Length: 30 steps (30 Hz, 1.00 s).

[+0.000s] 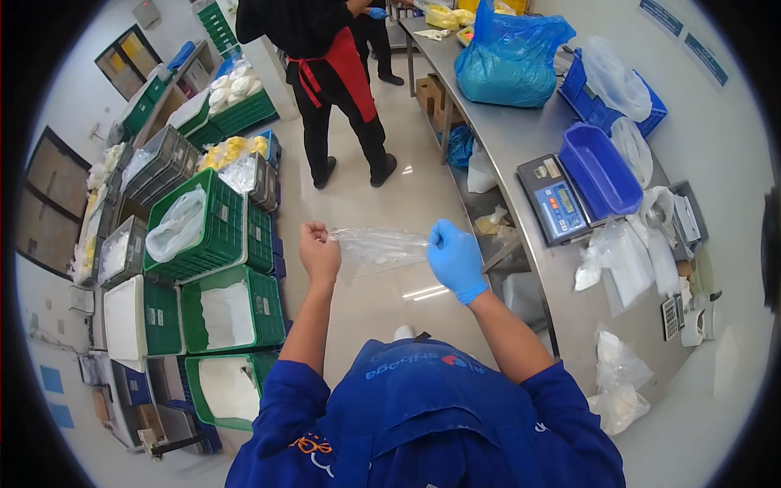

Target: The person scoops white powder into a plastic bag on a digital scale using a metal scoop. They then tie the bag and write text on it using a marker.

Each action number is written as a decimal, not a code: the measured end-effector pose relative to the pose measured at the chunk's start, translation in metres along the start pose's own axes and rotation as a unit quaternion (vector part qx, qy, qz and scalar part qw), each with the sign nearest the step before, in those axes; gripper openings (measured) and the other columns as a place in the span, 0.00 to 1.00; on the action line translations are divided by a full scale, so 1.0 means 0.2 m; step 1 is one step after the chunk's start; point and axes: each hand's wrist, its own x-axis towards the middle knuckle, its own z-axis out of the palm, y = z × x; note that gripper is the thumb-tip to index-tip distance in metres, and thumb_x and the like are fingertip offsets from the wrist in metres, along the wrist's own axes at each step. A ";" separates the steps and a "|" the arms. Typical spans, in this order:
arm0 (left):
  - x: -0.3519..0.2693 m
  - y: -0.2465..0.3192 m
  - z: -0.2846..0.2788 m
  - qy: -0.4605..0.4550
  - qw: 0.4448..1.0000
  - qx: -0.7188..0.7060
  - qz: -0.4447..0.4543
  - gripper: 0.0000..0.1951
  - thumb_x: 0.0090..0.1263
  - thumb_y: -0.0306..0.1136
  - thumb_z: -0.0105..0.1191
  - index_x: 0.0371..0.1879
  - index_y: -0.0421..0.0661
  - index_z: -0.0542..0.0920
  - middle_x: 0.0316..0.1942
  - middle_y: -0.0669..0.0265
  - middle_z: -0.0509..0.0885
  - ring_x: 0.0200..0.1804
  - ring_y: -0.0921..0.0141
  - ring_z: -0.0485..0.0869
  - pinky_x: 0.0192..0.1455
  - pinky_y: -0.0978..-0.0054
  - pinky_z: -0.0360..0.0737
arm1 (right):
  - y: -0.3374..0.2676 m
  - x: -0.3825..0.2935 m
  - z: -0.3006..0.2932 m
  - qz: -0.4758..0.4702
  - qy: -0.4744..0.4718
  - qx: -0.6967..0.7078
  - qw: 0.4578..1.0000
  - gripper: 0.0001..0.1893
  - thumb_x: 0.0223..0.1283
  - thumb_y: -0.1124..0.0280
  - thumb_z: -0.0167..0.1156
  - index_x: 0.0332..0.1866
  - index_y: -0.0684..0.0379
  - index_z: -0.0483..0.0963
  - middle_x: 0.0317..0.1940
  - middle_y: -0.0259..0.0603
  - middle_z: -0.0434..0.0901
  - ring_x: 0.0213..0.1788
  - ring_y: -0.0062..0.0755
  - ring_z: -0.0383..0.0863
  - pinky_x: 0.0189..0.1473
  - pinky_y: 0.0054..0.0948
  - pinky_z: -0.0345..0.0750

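A clear plastic bag [383, 243] is stretched sideways between my two hands, above the tiled floor. My bare left hand [319, 250] pinches one end of it. On my right hand [453, 256] is a blue glove, and its fingers are closed on the other end. The bag looks flat, with little or nothing in it. To the right, a digital scale [558, 201] stands on the steel table [506, 143] with a blue-violet plastic tub [601, 171] on it.
Green crates [213, 244], some holding white powder [227, 314], line the left side. A person in a red apron [351, 73] stands ahead. The table also bears a full blue plastic bag [509, 67], clear plastic bags [628, 262], a calculator [671, 318] and a small filled bag [619, 384].
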 end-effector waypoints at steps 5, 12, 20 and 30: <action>-0.01 0.20 -0.03 -0.078 0.993 -0.086 -0.037 0.15 0.63 0.17 0.57 0.46 0.44 0.72 0.39 0.66 0.75 0.25 0.78 0.76 0.24 0.79 0.73 | -0.12 0.09 0.09 -0.052 0.070 -0.081 0.993 0.07 0.54 0.70 0.65 0.35 0.59 0.76 0.28 0.45 0.80 0.35 0.48 0.82 0.41 0.46 0.77; 0.01 0.54 -0.16 -0.272 0.919 -0.284 -0.030 0.18 0.63 0.24 0.62 0.51 0.43 0.74 0.47 0.61 0.77 0.37 0.73 0.82 0.37 0.75 0.79 | -0.35 0.14 0.10 -0.317 0.005 -0.145 0.937 0.09 0.56 0.62 0.69 0.33 0.54 0.78 0.33 0.42 0.79 0.44 0.45 0.81 0.51 0.46 0.73; 0.18 0.16 -0.25 -0.248 0.906 0.103 0.326 0.10 0.66 0.30 0.64 0.44 0.41 0.83 0.51 0.55 0.84 0.52 0.57 0.82 0.56 0.59 0.78 | -0.62 0.48 -0.28 -0.319 0.054 -0.175 0.930 0.17 0.57 0.53 0.69 0.23 0.56 0.79 0.23 0.43 0.78 0.25 0.48 0.80 0.28 0.42 0.75; 0.07 0.35 0.04 -0.237 0.932 -0.168 0.216 0.42 0.58 0.42 0.74 0.71 0.40 0.68 0.69 0.51 0.74 0.74 0.57 0.70 0.76 0.60 0.66 | -0.84 0.62 -0.44 -0.269 -0.091 -0.334 0.899 0.23 0.56 0.44 0.66 0.30 0.57 0.86 0.27 0.48 0.85 0.32 0.50 0.87 0.35 0.43 0.83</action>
